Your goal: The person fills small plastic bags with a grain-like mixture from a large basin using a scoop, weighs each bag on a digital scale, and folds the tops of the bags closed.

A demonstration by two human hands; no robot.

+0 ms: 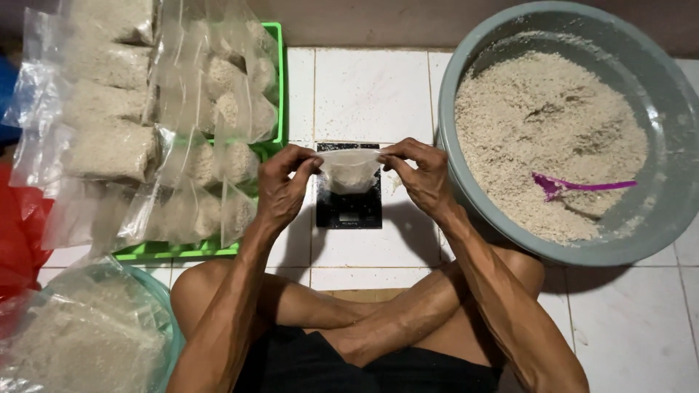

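Observation:
A small clear plastic bag (350,171) partly filled with rice hangs between both hands above a black digital scale (349,207) on the white tiled floor. My left hand (282,182) pinches the bag's top left edge. My right hand (421,173) pinches its top right edge. The bag's mouth is stretched flat between the fingertips. I cannot tell whether the bag rests on the scale.
A large grey basin (466,196) of rice with a purple scoop (575,185) sits at the right. A green tray (274,87) piled with filled rice bags (109,145) stands at the left. Another tub (167,313) holding bagged rice is at the lower left, red plastic (18,240) beside it. My crossed legs are below.

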